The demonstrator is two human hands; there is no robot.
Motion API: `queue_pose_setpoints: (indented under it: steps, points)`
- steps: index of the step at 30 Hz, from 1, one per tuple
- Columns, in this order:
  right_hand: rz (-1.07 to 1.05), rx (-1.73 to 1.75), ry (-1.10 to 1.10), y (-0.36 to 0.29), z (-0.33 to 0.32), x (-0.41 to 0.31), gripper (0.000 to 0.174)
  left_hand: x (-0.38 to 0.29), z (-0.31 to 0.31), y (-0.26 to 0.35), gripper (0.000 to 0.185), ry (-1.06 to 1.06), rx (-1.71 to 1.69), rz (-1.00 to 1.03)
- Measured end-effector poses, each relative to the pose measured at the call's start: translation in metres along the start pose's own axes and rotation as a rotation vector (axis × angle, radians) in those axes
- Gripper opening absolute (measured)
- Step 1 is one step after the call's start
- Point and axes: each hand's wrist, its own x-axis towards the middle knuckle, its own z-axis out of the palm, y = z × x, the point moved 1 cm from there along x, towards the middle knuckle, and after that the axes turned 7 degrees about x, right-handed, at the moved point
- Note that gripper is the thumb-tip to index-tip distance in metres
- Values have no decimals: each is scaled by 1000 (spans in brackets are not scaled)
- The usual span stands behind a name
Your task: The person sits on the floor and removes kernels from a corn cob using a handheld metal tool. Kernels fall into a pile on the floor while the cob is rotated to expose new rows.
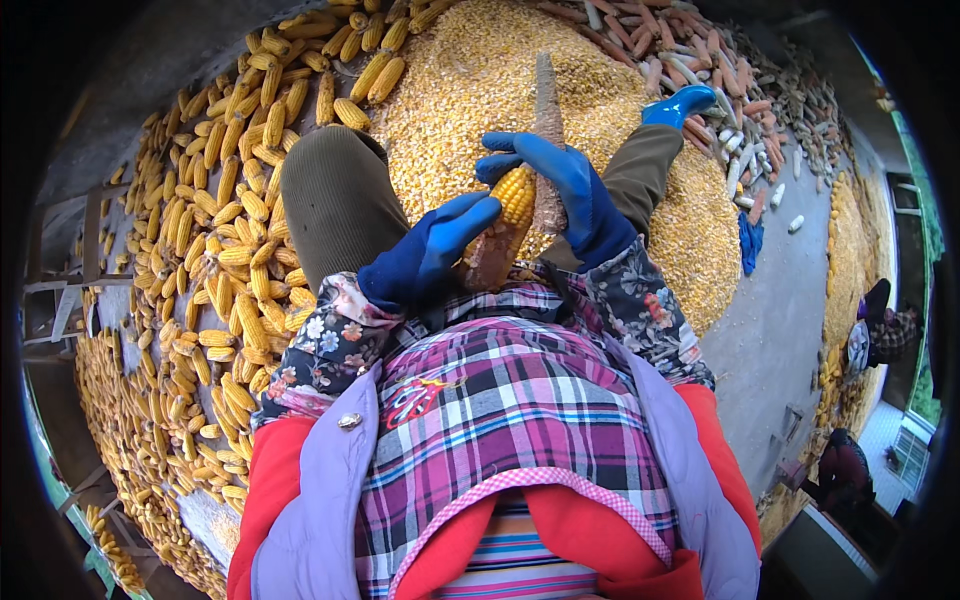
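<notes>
Both my hands wear blue work gloves. My left hand (439, 251) is closed around the lower left side of a yellow corn cob (515, 199), whose lower part is stripped of kernels. Across from it, my right hand (566, 184) wraps a rough, bare reddish-brown cob (550, 112), which stands beside the yellow one and looks pressed to its right side. Behind and below both hands lies a wide heap of loose corn kernels (457, 90), between my legs.
Unshelled corn cobs (251, 322) cover the floor on the left. Stripped cobs (731, 75) are piled at the upper right, near my blue boot (679, 107). A blue cloth (750, 241) lies on the grey floor. Other people (844, 469) are at the far right.
</notes>
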Motion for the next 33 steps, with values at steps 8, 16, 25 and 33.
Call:
queue_pose_setpoints:
  steps: [8, 16, 25, 33]
  points:
    - [134, 154, 43, 1, 4, -1, 39, 22, 9, 7, 69, -307, -876, -870]
    - [51, 199, 80, 19, -4, -8, 41, 18, 12, 22, 83, -198, -758, -803]
    - [195, 154, -5, -3, 4, 3, 38, 32, 7, 25, 69, -207, -606, -882]
    - [94, 75, -11, -1, 1, -1, 39, 23, -2, 19, 61, -231, -697, -772]
